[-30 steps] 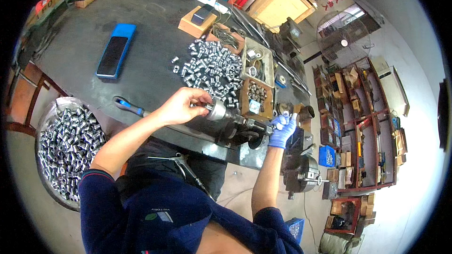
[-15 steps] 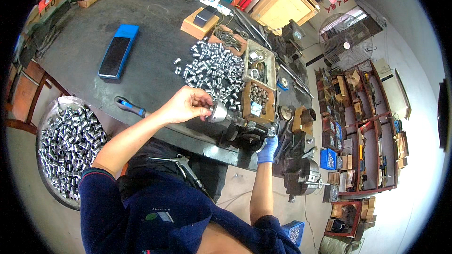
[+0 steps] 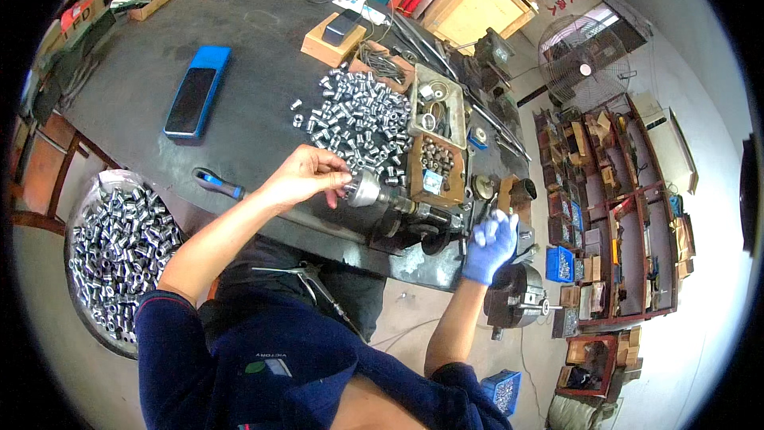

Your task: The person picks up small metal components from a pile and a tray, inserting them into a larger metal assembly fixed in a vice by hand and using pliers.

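My bare left hand [image 3: 312,178] is at the front of a round metal chuck [image 3: 364,189]. Its thumb and fingertips are pinched together there, and whatever lies between them is too hidden to name. The chuck sits on a dark spindle fixture [image 3: 414,225] at the table's near edge. My right hand [image 3: 492,248], in a blue-and-white glove, is in the air right of the fixture, close to a bench vise [image 3: 517,296]. Its fingers are loosely bent and apart, with nothing seen in them. Beyond the chuck lies a heap of small metal fittings [image 3: 362,115].
A wooden box of small parts [image 3: 420,183] and a tray of rings [image 3: 454,115] stand behind the fixture. A blue-handled tool [image 3: 216,183] and a blue-black case [image 3: 196,94] lie left. A basin of fittings [image 3: 79,191] is at lower left; an air gun [image 3: 314,287] lies near my lap.
My right hand has come off the far end of the spindle fixture and moved right, its fingers loosening. My left hand stays at the chuck, with its fingers slightly shifted.
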Motion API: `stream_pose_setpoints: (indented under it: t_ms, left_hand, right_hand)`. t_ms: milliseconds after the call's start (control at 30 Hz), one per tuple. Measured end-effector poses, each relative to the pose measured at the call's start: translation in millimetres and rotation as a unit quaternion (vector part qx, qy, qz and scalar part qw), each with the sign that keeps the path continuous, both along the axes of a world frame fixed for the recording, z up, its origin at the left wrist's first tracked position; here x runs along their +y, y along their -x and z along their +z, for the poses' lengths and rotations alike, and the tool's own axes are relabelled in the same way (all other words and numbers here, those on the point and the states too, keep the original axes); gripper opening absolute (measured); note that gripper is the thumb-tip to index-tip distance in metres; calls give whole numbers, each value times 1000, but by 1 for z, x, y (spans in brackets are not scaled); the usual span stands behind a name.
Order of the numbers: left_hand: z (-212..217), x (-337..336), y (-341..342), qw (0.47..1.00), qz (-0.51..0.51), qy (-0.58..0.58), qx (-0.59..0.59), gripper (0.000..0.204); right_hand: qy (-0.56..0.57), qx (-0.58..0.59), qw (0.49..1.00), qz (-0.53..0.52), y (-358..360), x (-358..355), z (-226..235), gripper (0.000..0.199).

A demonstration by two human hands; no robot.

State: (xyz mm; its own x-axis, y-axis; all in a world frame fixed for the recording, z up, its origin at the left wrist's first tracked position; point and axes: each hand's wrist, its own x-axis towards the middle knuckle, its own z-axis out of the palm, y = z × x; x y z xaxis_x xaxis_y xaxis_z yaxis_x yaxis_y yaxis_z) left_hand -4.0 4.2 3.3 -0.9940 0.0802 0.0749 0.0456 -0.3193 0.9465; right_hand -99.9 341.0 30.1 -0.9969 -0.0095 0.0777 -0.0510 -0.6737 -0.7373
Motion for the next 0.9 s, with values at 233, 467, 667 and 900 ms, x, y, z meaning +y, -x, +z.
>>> stream_pose_setpoints:
  t_ms: [233, 467, 667, 900]
  left_hand:
    - [-1, 2, 0, 1000, -11, -7, -3, 22]
    - [3, -6, -1, 1000, -3, -2, 3, 21]
    - [-8, -82, -80, 989, 110, 87, -54, 16]
    - [-37, -175, -257, 791, 405, 406, -212, 15]
  right_hand:
    - [-57, -121, 991, -6, -29, 37, -82, 37]
    - [-223, -71, 970, -66, 54, -1, -95, 23]
    - [-28, -1, 999, -30, 47, -14, -23, 21]
    - [20, 50, 998, -24, -36, 21, -19, 41]
